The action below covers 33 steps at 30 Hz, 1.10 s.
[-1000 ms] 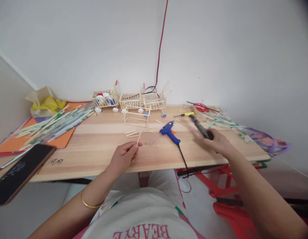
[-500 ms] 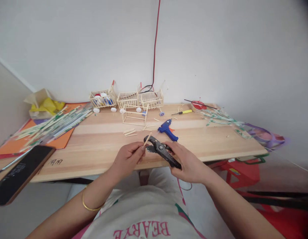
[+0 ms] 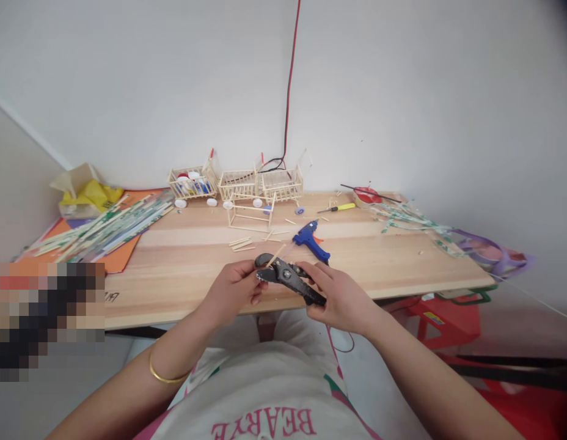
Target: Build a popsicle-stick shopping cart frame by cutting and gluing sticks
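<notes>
My left hand (image 3: 233,290) pinches a thin wooden stick (image 3: 277,255) over the near edge of the wooden table (image 3: 182,275). My right hand (image 3: 338,296) grips the handles of black cutting pliers (image 3: 288,278). The pliers' jaws sit around the stick, just right of my left fingertips. A blue glue gun (image 3: 311,238) lies on the table just behind the pliers.
Small stick-built carts (image 3: 240,183) with white wheels stand at the back by the wall. Loose sticks (image 3: 242,244) lie mid-table. A pile of wrapped sticks (image 3: 100,226) on orange paper lies left. A yellow screwdriver (image 3: 341,208) and a red dish (image 3: 368,197) sit back right. A red stool (image 3: 439,318) stands under the table's right side.
My right hand brought the pliers from the right side of the table to the stick in my left hand. The jaws now sit around the stick.
</notes>
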Available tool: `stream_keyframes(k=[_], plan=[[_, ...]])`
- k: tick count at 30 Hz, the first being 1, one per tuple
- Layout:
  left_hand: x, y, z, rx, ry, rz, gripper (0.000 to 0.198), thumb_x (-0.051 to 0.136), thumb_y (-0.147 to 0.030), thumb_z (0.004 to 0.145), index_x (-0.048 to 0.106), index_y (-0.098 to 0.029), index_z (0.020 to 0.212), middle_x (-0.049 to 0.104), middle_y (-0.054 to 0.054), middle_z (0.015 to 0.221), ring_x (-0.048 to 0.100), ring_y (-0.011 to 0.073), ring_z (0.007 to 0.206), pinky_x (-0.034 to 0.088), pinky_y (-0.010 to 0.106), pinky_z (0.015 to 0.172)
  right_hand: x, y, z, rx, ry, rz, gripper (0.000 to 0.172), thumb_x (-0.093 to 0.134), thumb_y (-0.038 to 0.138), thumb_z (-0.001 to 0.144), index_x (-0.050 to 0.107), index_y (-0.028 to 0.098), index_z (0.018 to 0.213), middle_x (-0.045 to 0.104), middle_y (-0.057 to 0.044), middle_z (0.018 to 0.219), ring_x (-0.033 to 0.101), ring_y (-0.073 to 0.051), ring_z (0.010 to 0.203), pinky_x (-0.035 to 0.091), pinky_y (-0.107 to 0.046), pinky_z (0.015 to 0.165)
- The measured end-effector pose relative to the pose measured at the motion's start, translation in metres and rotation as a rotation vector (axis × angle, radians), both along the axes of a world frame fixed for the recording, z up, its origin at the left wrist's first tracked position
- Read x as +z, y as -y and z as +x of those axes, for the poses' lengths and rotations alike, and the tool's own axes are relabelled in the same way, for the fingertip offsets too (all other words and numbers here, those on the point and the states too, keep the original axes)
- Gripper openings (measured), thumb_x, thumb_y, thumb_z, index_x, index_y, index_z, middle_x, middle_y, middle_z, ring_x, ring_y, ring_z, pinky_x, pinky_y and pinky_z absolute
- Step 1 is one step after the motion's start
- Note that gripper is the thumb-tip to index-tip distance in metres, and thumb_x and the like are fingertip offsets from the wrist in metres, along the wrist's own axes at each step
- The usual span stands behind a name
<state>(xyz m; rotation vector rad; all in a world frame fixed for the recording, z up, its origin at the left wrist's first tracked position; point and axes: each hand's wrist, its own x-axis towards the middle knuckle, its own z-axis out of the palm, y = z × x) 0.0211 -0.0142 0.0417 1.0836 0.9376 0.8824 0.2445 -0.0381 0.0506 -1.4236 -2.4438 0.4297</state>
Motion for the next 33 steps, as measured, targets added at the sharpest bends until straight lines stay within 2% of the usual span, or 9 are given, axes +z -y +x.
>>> stream_keyframes(k=[9, 18, 26, 30, 33], plan=[[-0.003, -0.002, -0.006, 0.013, -0.298, 0.251, 0.024, 0.051, -0.035, 0.081, 0.056, -0.015, 0.068, 0.05, -0.003, 0.053, 0.04, 0.0071, 0.045, 0.032, 0.02, 0.046, -0.004, 0.0, -0.003, 0.006, -0.017, -0.052, 0.069, 0.053, 0.016, 0.066, 0.037, 0.018, 0.133, 0.058, -0.009, 0.103, 0.057, -0.022, 0.087, 0.044, -0.031, 0.074], [-0.01, -0.006, -0.002, 0.084, -0.358, 0.291, 0.022, 0.046, -0.03, 0.081, 0.056, -0.016, 0.067, 0.055, -0.003, 0.053, 0.044, 0.0079, 0.043, 0.035, 0.019, 0.046, -0.006, -0.006, -0.008, -0.001, -0.021, -0.072, 0.064, 0.055, 0.017, 0.072, 0.037, 0.018, 0.133, 0.059, -0.011, 0.104, 0.057, -0.024, 0.092, 0.044, -0.033, 0.077], [-0.005, -0.01, -0.005, 0.09, -0.365, 0.308, 0.018, 0.049, -0.025, 0.079, 0.059, -0.015, 0.068, 0.061, -0.001, 0.061, 0.058, 0.0105, 0.051, 0.046, 0.023, 0.058, -0.014, -0.008, -0.012, -0.009, -0.054, -0.084, 0.064, 0.055, 0.012, 0.07, 0.039, 0.019, 0.132, 0.06, -0.012, 0.107, 0.058, -0.025, 0.095, 0.043, -0.033, 0.078], [-0.007, -0.012, -0.008, 0.105, -0.387, 0.314, 0.02, 0.051, -0.027, 0.079, 0.06, -0.015, 0.065, 0.061, -0.001, 0.06, 0.058, 0.0109, 0.052, 0.046, 0.022, 0.057, -0.015, -0.008, -0.013, 0.015, -0.163, -0.099, 0.055, 0.052, 0.009, 0.069, 0.046, 0.02, 0.123, 0.061, -0.01, 0.11, 0.058, -0.024, 0.098, 0.043, -0.032, 0.08], [-0.008, -0.013, -0.009, 0.079, -0.391, 0.325, 0.022, 0.051, -0.029, 0.08, 0.06, -0.016, 0.066, 0.062, 0.0, 0.06, 0.058, 0.0106, 0.05, 0.046, 0.022, 0.055, -0.013, -0.007, -0.016, 0.014, -0.209, -0.121, 0.045, 0.05, 0.008, 0.069, 0.05, 0.02, 0.113, 0.064, -0.007, 0.103, 0.059, -0.021, 0.091, 0.043, -0.029, 0.076]])
